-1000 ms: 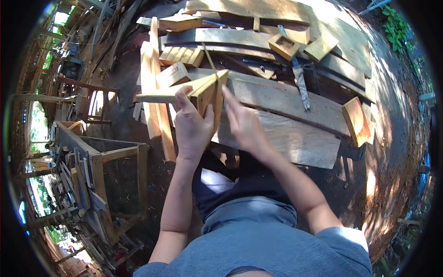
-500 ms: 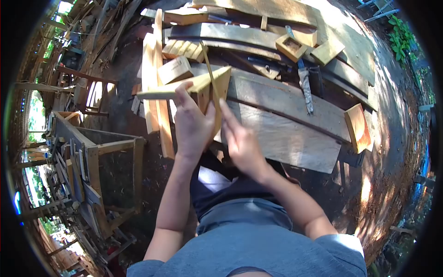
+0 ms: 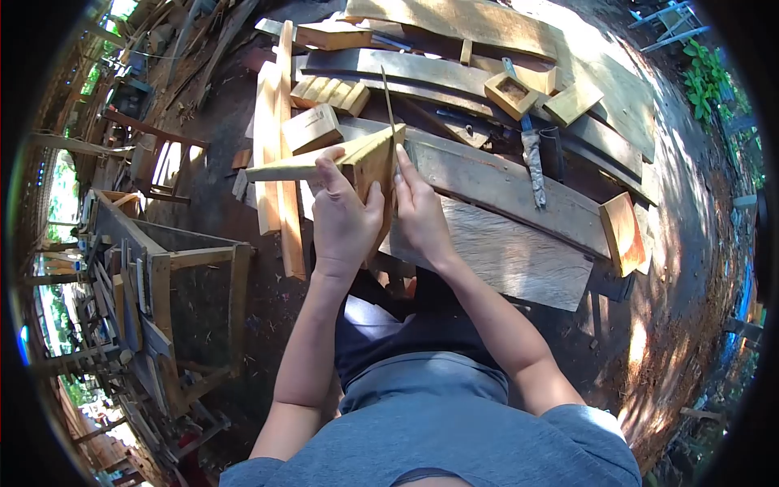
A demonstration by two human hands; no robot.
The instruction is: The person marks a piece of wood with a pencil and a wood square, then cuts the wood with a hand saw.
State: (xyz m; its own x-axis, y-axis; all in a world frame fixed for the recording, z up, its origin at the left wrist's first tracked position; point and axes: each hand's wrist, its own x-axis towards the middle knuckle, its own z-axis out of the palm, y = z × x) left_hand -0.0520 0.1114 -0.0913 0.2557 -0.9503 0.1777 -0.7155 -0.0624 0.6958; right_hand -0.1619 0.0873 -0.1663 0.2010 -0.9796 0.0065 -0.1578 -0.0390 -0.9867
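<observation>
My left hand (image 3: 345,223) is wrapped round an angled wooden piece (image 3: 375,170), its thumb on the near side and a finger over the top board. This piece has a long pale arm pointing left and a broad end face on the right. In my right hand (image 3: 424,217) is a thin, long strip (image 3: 388,99), seen nearly edge-on. The strip runs up past the right end of the wooden piece, close against it, and my fingers stretch along its lower part. Its lower end is hidden behind my hand.
Beyond my hands lies a plank bench (image 3: 503,174). It bears a grooved wooden block (image 3: 329,96), a plain block (image 3: 312,130), a hollow square block (image 3: 511,94) and a tool with a wrapped handle (image 3: 532,162). A wooden frame (image 3: 162,308) stands on the left.
The strip has moved away from me and right, and has turned from slanting across the wooden piece to nearly edge-on. My right hand has shifted slightly with it; my left keeps its hold.
</observation>
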